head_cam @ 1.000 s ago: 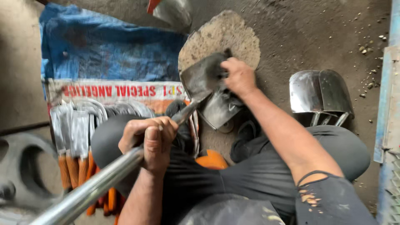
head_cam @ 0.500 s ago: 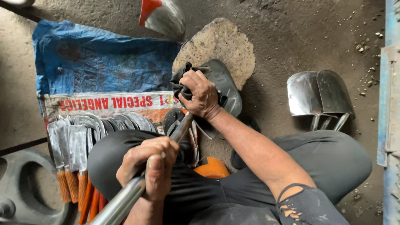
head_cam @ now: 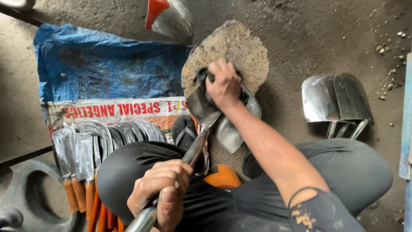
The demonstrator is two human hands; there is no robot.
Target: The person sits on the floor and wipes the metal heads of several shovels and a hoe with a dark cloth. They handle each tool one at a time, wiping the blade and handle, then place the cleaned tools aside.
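Starting at the far left: a grey metal casting (head_cam: 25, 193) with a round opening, well left of the shovel.
Finished blades: a fanned row of steel blades with orange handles (head_cam: 86, 159) — lying left of the shovel, partly under the person's dark-trousered knee.
Blue sack: a blue woven sheet (head_cam: 98, 68) spread on the dirt floor, up and left of the shovel; the blades rest on its printed lower edge.
Left hand: the left hand (head_cam: 161, 191) is closed in a fist round the shovel's steel shaft, below the blade, thumb along the tube.
Shovel: the shovel (head_cam: 201, 109) runs from that fist up to its blade, which lies tilted on a round flat stone (head_cam: 240, 47).
Right hand: the right hand (head_cam: 224, 83) is curled over a dark cloth (head_cam: 201, 77), pressing it onto the blade — fingers closed on the rag.
Under the shovel: another bare steel blade (head_cam: 231, 131), touching it.
Right of the shovel: two grey shovel heads (head_cam: 334, 101) overlapping on the floor, well apart from it.
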